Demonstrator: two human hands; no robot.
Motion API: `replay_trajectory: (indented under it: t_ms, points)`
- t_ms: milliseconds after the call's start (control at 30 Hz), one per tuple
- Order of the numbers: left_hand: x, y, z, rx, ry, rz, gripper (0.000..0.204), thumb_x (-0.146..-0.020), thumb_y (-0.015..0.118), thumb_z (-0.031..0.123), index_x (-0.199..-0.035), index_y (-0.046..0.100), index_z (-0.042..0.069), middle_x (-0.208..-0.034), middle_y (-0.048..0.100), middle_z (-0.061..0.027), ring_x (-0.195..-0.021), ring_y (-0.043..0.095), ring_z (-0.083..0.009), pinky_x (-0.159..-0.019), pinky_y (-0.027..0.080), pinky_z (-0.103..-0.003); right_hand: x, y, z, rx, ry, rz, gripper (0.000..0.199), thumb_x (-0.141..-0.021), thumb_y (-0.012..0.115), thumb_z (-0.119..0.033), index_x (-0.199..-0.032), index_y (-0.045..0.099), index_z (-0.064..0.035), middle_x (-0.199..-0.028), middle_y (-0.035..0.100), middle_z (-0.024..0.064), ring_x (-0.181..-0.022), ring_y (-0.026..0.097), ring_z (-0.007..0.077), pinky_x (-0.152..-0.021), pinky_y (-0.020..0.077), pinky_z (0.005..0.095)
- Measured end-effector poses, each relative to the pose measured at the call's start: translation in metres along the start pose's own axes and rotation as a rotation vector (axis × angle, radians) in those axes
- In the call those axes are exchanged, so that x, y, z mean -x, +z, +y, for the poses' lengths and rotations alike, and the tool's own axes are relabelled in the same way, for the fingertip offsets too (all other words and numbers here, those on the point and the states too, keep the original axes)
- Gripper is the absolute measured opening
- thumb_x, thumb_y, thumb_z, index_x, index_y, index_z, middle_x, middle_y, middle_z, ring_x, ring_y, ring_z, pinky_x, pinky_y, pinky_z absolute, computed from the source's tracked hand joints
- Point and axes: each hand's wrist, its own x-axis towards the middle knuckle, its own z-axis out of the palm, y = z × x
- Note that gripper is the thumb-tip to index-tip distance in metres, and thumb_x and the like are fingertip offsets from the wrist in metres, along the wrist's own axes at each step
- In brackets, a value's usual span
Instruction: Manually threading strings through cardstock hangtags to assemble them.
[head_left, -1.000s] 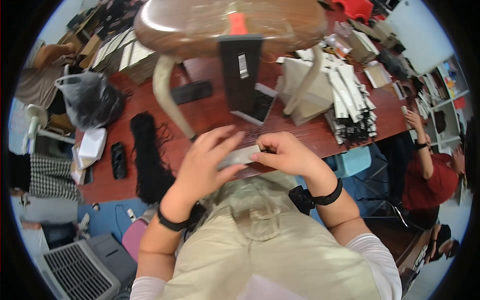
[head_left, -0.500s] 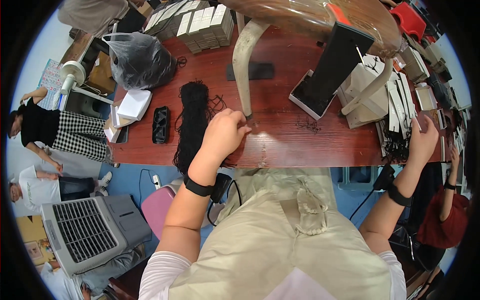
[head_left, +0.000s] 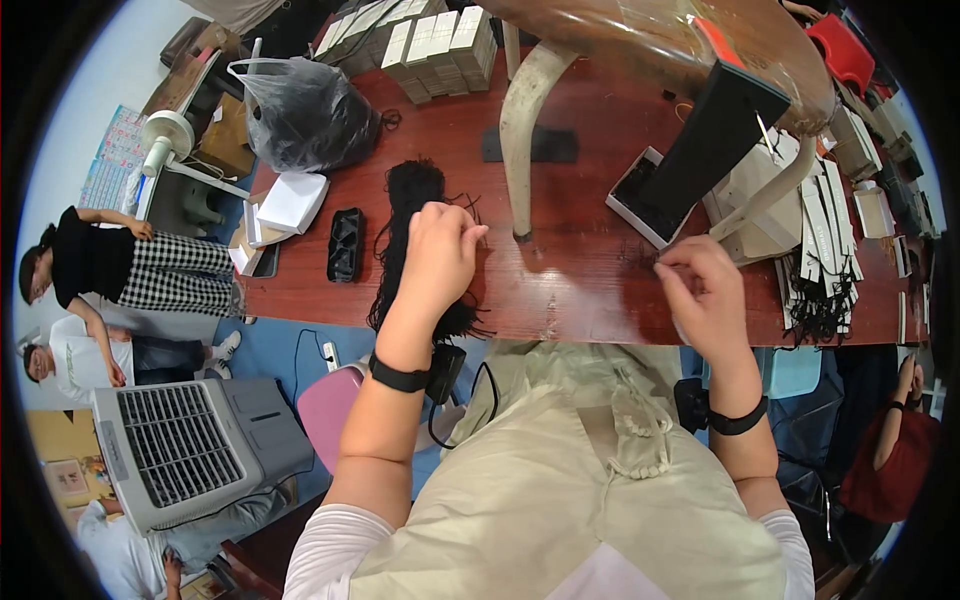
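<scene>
My left hand (head_left: 437, 255) is pinched shut on a strand from the black cord bundle (head_left: 412, 215) lying on the red-brown bench (head_left: 580, 285). Right hand (head_left: 700, 290) looks pinched too, can't tell on what. I'd tease one cord free slowly so nothing snags.

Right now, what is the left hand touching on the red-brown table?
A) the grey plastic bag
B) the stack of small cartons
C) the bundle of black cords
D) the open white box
C: the left hand rests with fingers pinched on the bundle of black cords, apart from the bag, box and cartons.
</scene>
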Motion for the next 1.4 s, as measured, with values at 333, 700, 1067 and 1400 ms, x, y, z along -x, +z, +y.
replay_trajectory:
  t_ms: [333, 700, 1067, 1400]
  points:
    - [-0.001, -0.042, 0.090, 0.887, -0.018, -0.274, 0.007, -0.089, 0.059, 0.004, -0.091, 0.053, 0.001, -0.074, 0.056, -0.0037, -0.066, 0.052, -0.0085, -0.061, 0.045, -0.024, -0.015, 0.037, -0.041, -0.751, 0.257, -0.428, 0.037, -0.081, 0.063, 0.001, -0.116, 0.054, -0.0018, -0.100, 0.063, 0.0044, -0.077, 0.061, 0.0104, -0.066, 0.0521, 0.0245]
    - [0.006, -0.061, 0.045, 1.615, 0.051, -0.552, 0.010, -0.079, 0.060, 0.000, -0.084, 0.066, -0.007, -0.082, 0.065, -0.0160, -0.064, 0.061, -0.0177, -0.059, 0.048, -0.027, -0.006, -0.008, 0.011, -0.888, 0.390, -0.153, 0.015, -0.088, 0.060, -0.006, -0.094, 0.067, 0.0056, -0.099, 0.067, 0.0150, -0.081, 0.065, 0.0157, -0.071, 0.0524, 0.0256]
    - [0.007, -0.036, 0.069, 1.535, -0.383, -0.521, 0.014, -0.086, 0.060, 0.000, -0.096, 0.066, -0.007, -0.081, 0.067, -0.0097, -0.076, 0.065, -0.0180, -0.074, 0.051, -0.028, -0.012, -0.013, 0.026, -1.509, 0.248, 0.104, 0.030, -0.089, 0.058, -0.005, -0.116, 0.047, -0.0009, -0.095, 0.065, 0.0168, -0.078, 0.066, 0.0218, -0.066, 0.0528, 0.0289]
    - [0.003, 0.012, 0.089, 1.484, -0.491, -0.443, 0.011, -0.087, 0.065, 0.008, -0.091, 0.069, -0.001, -0.097, 0.062, -0.0036, -0.089, 0.056, -0.0082, -0.072, 0.046, -0.022, -0.015, 0.031, -0.015, -0.825, 0.505, -0.147, 0.036, -0.084, 0.064, -0.001, -0.115, 0.045, 0.0012, -0.080, 0.067, 0.0108, -0.069, 0.063, 0.0123, -0.061, 0.0485, 0.0231]
